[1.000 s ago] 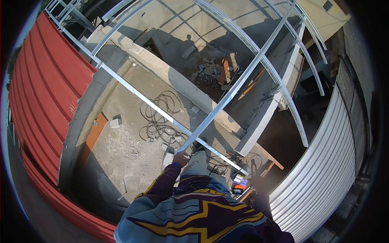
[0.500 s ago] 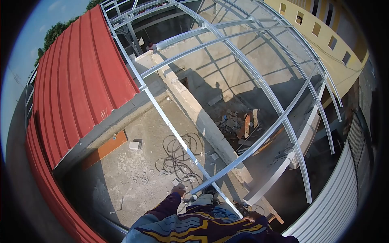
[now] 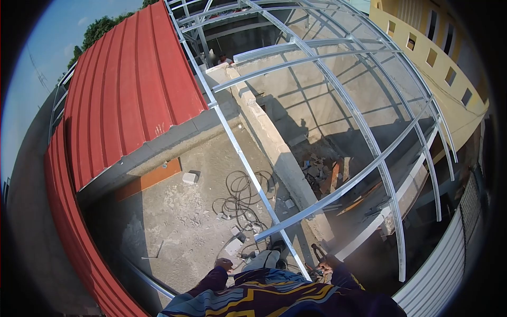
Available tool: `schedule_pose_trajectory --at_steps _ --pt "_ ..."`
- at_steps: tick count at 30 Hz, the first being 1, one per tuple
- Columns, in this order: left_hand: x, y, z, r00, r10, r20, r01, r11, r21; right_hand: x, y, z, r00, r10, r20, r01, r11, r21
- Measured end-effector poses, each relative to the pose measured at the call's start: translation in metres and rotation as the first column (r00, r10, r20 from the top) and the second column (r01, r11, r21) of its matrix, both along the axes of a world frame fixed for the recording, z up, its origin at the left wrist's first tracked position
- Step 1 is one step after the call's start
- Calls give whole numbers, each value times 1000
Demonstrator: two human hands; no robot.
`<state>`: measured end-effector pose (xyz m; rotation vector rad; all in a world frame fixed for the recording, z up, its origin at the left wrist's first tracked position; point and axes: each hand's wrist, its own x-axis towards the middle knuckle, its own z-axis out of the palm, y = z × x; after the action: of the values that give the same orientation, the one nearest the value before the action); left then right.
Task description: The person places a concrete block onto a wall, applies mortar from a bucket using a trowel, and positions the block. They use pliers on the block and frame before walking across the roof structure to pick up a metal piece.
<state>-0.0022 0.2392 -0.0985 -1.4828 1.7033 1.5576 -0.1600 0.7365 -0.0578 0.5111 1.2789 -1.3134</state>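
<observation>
My left hand [image 3: 224, 264] is low in the view, to the left of my light trouser leg [image 3: 264, 260]. Its fingers are loosely bent and I see nothing in them. Closed around a dark tool with two handles, like pliers or snips [image 3: 318, 250], is my right hand [image 3: 329, 262], just right of the lower end of a long steel batten [image 3: 247, 165]. A curved steel channel [image 3: 327, 199] crosses that batten in front of me. Its near end lies beyond my left hand, apart from it.
Red ribbed roofing [image 3: 132, 74] covers the left side. Below the open frame are a concrete floor [image 3: 179, 222], a tangled cable [image 3: 240, 198], a block wall [image 3: 280, 153] and rubble [image 3: 317, 174]. A person [image 3: 224, 59] is at the far end. Corrugated sheet [image 3: 449, 253] lies right.
My left hand has drawn back from beside the channel's near end. My right hand has come up with the dark tool now clearer in view. The camera has turned slightly left.
</observation>
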Motion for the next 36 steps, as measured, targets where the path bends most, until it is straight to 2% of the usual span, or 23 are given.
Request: schedule_pose_trajectory --at_steps 2,6,7,9,11,12,13,14,15,16,18,19,20,21,23,24,26,28,29,32,33,35,36 --pt "27 1 4 998 64 -6 -63 992 108 10 -10 1 995 29 -99 -6 976 216" --pt "68 5 14 998 30 -63 -34 997 -64 33 -9 -31 940 300 -163 -264 942 208" --pt "76 10 25 990 116 -79 -120 991 -51 32 -17 -23 954 297 39 -298 924 240" --pt "92 14 34 988 155 -1 -154 980 -126 36 -30 -2 948 285 144 -314 917 245" --pt "123 19 29 996 86 33 -78 977 -197 42 -24 -24 888 421 182 -458 835 303" --pt "122 32 60 971 237 20 -230 960 -159 40 -48 25 874 462 151 -483 790 378" --pt "157 30 17 983 180 44 -166 962 -217 41 -49 24 856 494 152 -513 773 373" --pt "154 45 50 957 291 -4 -287 939 -191 41 -43 4 847 499 186 -531 771 351" --pt "179 48 24 960 280 18 -268 934 -237 43 -30 -26 854 453 256 -512 818 262" --pt "180 56 40 923 385 24 -378 915 -139 42 -35 -16 874 426 234 -480 833 274" --pt "200 67 31 909 404 103 -400 915 -59 45 -45 1 884 433 174 -467 827 314" --pt "214 73 11 994 -84 70 98 968 -232 46 -48 12 870 450 199 -492 812 315" --pt "232 80 -9 834 -537 124 539 748 -387 42 -55 21 847 498 185 -530 768 360" --pt "250 87 -21 859 -490 148 508 774 -378 38 -68 22 812 560 166 -575 717 394" --pt "276 103 -40 985 -68 -161 38 983 -182 33 -78 20 752 628 200 -655 679 330" --pt "279 106 -43 942 171 -289 -192 981 -44 29 -81 19 735 644 213 -677 675 294" --pt "231 78 57 976 43 -214 -59 996 -68 26 -85 10 671 703 238 -741 617 265" --pt "244 83 12 833 -51 -550 -182 915 -359 27 -104 7 622 740 257 -782 571 249" --pt "195 57 84 855 447 -261 -402 892 208 29 -113 11 624 735 266 -780 563 273" --pt "170 10 95 883 462 -80 -392 821 416 29 -134 21 660 699 277 -750 589 300" --pt "167 -4 86 958 275 -83 -269 960 81 33 -144 33 684 681 263 -729 619 292" --pt "177 -43 39 997 58 56 -55 997 -51 36 -165 42 723 642 253 -690 681 245" --pt "167 -76 58 986 -93 141 102 993 -54 44 -158 19 767 571 294 -641 708 297"
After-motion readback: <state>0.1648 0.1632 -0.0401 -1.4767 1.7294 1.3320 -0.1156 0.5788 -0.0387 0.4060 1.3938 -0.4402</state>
